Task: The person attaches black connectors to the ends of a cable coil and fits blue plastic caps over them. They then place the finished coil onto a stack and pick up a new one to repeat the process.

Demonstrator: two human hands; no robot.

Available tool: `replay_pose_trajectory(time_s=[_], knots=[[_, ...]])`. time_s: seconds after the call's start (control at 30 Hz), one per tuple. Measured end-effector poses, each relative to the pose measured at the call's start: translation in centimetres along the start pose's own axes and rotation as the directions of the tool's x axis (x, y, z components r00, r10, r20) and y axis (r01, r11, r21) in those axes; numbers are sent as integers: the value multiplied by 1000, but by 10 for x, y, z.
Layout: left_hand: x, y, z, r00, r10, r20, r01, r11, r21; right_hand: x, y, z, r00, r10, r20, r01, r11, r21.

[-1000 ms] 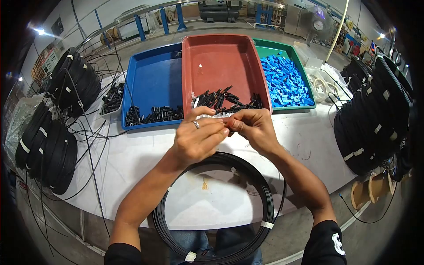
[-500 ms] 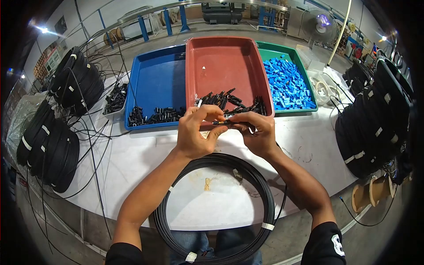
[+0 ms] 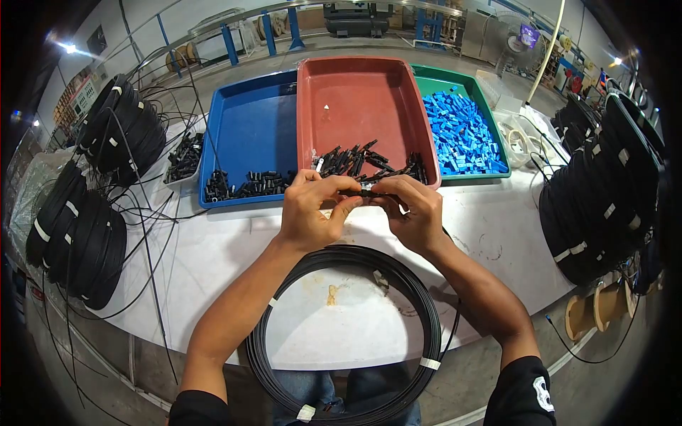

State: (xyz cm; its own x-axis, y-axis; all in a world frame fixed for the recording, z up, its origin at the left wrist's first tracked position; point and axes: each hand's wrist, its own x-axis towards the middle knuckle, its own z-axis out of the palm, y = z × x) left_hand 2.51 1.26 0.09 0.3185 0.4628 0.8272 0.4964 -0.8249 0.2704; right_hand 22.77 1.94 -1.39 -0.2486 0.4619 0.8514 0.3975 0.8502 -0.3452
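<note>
My left hand (image 3: 317,207) pinches a small black part (image 3: 364,192) between thumb and fingers, just in front of the red tray (image 3: 355,71). The fingers of my right hand (image 3: 412,211) are closed on the other side of the same part, at the end of a black cable. Below both hands lies a coil of black cable (image 3: 431,312) with white tape bands, partly over the table's front edge. Black pieces (image 3: 359,160) lie in the near end of the red tray.
Left of the red tray is a blue tray (image 3: 249,92) holding black pieces. A green tray (image 3: 465,82) with blue pieces (image 3: 462,135) stands to its right. Stacked black cable coils (image 3: 78,234) flank the left side, and more coils (image 3: 604,199) the right.
My left fingers have closed over the black part, and the orange bit seen on it before is now covered. My right hand has barely moved.
</note>
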Motion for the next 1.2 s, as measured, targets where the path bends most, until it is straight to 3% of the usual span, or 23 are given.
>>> replay_pose_trajectory(time_s=[0.07,0.1,0.17,0.2,0.3,0.33,0.37,0.47,0.8,0.87,0.93,1.0,1.03,1.07,1.17,1.2], knots=[[0,6,4,962,-272,15,270,946,-181,-2,1,1,1000,19,5,-18,1000,-16],[0,7,4,962,-272,16,270,945,-182,-2,1,3,999,-36,-39,35,999,-28],[-1,7,6,822,-554,136,556,724,-408,-1,1,5,992,-90,-83,87,995,-45],[-1,8,7,822,-553,138,556,724,-409,-2,0,5,992,-96,-83,92,995,-47],[-1,8,4,886,-461,60,451,823,-346,-1,-5,3,996,-56,-71,53,998,-44],[0,6,1,972,-232,-49,220,960,-172,-1,-6,2,998,-12,-57,9,999,-43],[2,4,0,994,29,-109,-26,999,28,-1,-8,2,998,-12,-57,9,999,-43],[2,1,3,987,42,-158,-34,998,53,-1,-9,2,998,52,-31,-53,998,-22],[1,10,2,988,-121,-101,130,987,91,-3,-3,10,997,-34,-72,35,999,15],[-2,3,8,980,-93,-178,79,993,-85,-4,-2,11,991,-90,-99,93,995,21],[-3,4,7,981,-74,-182,56,993,-101,-1,-11,10,993,-75,-95,79,996,37],[-2,8,4,980,-54,-191,33,993,-115,1,-18,9,996,55,-70,-48,994,101],[2,13,1,976,72,-208,-76,997,-13,-1,-24,10,980,193,-55,-182,970,161],[5,17,-2,957,200,-211,-185,979,91,0,-27,9,980,191,-58,-180,971,159],[8,25,-9,938,309,-155,-275,939,204,4,-34,5,877,472,86,-464,789,402],[8,28,-10,926,358,-121,-321,914,249,4,-30,3,875,476,88,-469,789,397]])
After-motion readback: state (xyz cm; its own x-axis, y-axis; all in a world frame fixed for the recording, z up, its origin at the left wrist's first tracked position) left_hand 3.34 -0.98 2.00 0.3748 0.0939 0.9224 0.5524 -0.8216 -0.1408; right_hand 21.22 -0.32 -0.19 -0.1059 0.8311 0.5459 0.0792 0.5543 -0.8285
